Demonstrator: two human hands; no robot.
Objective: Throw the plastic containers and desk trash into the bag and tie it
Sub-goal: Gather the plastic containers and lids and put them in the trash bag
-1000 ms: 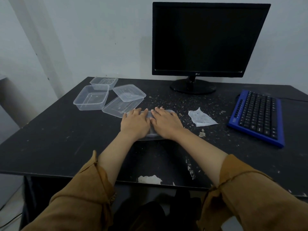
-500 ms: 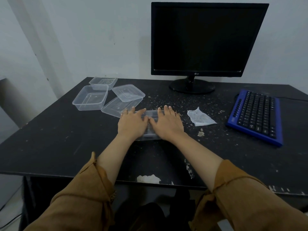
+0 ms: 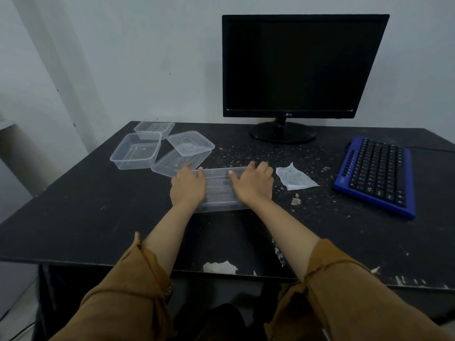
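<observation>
Left hand (image 3: 188,187), right hand (image 3: 253,184) parted (along container (image 3: 219,190)).

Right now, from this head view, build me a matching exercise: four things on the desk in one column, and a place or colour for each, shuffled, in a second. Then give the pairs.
Things
1. monitor
2. keyboard
3. white paper scrap
4. nearest clear container

Places and colours
a. beneath the left hand and the right hand
b. blue frame, at the right side of the desk
c. dark screen, at the back of the desk
d. lying just to the right of the right hand

Pairs: 1-c, 2-b, 3-d, 4-a.
</observation>
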